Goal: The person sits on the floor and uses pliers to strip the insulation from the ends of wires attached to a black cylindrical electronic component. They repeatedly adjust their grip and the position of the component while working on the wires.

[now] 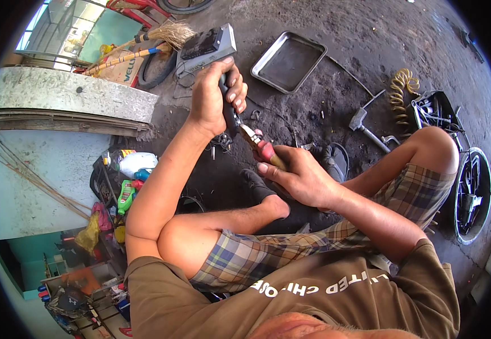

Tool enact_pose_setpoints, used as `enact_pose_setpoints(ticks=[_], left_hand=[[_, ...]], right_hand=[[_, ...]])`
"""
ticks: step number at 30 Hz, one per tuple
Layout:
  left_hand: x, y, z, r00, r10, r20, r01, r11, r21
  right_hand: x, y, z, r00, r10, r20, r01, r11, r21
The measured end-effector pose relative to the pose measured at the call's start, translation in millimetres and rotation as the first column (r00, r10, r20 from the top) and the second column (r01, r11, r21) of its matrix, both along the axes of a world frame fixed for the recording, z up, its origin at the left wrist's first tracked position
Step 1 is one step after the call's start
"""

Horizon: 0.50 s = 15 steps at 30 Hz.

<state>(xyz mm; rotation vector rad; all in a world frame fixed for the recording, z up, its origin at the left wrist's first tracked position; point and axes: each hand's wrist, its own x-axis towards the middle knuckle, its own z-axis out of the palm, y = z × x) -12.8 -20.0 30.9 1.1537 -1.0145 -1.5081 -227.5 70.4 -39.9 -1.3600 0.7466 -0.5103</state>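
Observation:
My left hand (214, 96) is raised and wrapped around a black, elongated handle-like part (230, 117) with a small metal piece at its lower end. My right hand (306, 178) is closed on a pair of pliers (265, 150) with red and yellow grips. The jaws of the pliers meet the metal end of the black part, between my two hands. Whether the jaws are clamped on it is too small to make out. My fingers hide much of both the part and the plier handles.
A metal tray (289, 63) lies on the dark, dirty floor ahead. To its right are a hammer (359, 120), a coiled yellow hose (399, 93) and a black toolbox (454, 127) of tools. A round basin (489, 189) holds parts. Bottles (125, 196) stand left; a grey box (228, 42) sits beyond my left hand.

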Motion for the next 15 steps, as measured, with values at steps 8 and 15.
enact_pose_setpoints(ticks=[8,15], left_hand=[[-9.5,1.1,-5.5,0.997,0.041,0.059,-0.04,0.999,-0.031],[-9.6,1.0,-16.0,0.974,0.125,0.187,-0.103,0.987,-0.122]], right_hand=[[1.2,4.0,6.0,0.989,-0.071,-0.129,0.057,0.993,-0.106],[0.6,9.4,13.0,0.977,-0.103,-0.185,0.075,0.985,-0.156]])
